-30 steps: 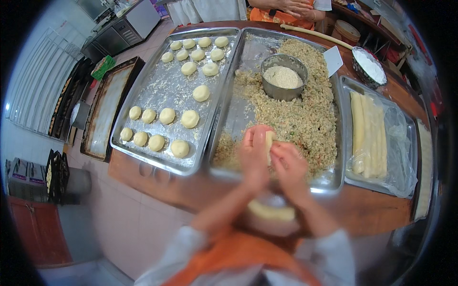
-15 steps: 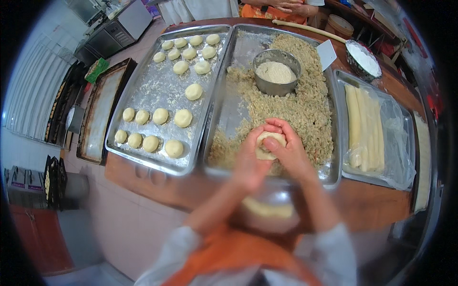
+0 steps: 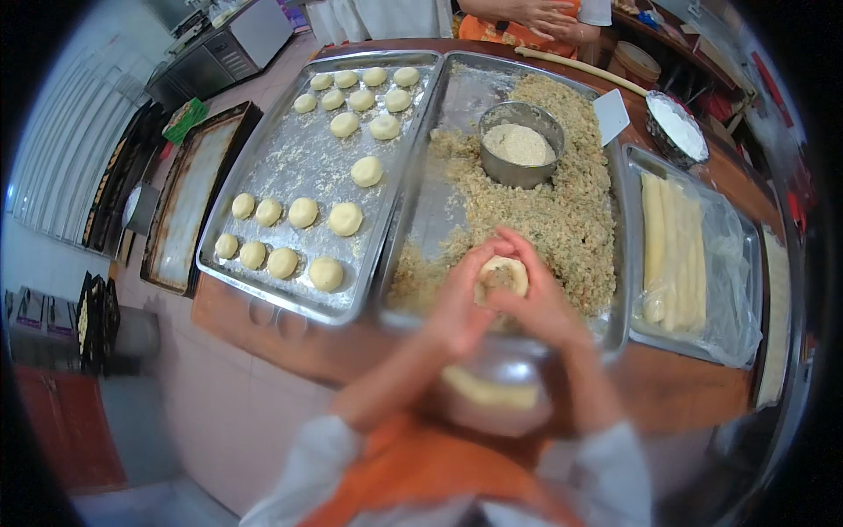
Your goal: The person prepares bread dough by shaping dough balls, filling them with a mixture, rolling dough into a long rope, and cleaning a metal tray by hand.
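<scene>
Between my left hand and my right hand is an open round of pale dough with crumbly filling in its middle; both hands are wrapped around it, the right thumb over its lower side. They are above a steel tray of crumbly mixture, where a steel bowl of pale crumbs stands. Left of this, another tray carries several dough rounds. Below my hands lies a blurred piece of dough.
A tray of dough rolls under plastic is at right, with a flour bowl, white scraper and rolling pin behind. An empty-looking dark-rimmed baking pan is at left. A co-worker's hands show across the wooden table.
The dough between my hands has turned from side-on to face up, showing its filled hollow. My fingers have curled around it. The co-worker's hands have shifted slightly.
</scene>
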A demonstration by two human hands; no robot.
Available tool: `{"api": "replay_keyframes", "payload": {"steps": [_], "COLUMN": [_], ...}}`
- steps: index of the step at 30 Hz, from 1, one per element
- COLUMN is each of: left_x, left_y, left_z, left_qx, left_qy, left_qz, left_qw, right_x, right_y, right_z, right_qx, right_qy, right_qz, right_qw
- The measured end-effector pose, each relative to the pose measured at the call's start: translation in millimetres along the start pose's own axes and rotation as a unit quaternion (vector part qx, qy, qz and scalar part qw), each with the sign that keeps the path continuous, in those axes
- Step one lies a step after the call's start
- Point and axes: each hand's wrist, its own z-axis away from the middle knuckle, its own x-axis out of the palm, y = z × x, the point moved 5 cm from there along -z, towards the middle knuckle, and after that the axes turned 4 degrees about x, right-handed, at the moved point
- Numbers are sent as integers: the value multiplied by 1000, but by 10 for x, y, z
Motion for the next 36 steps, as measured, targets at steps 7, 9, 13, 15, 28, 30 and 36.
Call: {"api": "replay_keyframes", "payload": {"steps": [7,9,13,15,28,30,36], "left_x": [239,211,186,174,51,66,-111], "left_y": [254,185,34,59,-154,-142,-196], "left_z": [149,212,348,381,341,388,373], "left_qx": [93,136,-25,-45,65,127,139], "left_qy": [-119,-147,-78,-105,-146,-96,-24], "left_qz": [-387,-390,-139,-221,14,-96,-265], "left_qw": [910,899,987,969,987,983,954], "right_x": [-84,-71,-22,27,48,59,210], "right_y": [-59,-80,-271,-447,-330,-405,-517], "right_z": [226,246,253,248,268,289,248], "right_qx": [-80,-92,-190,-202,-232,-227,-225], "right_qy": [57,71,5,-40,33,87,18], "right_qz": [172,123,283,366,216,217,246], "right_qw": [980,986,940,908,948,945,943]}}
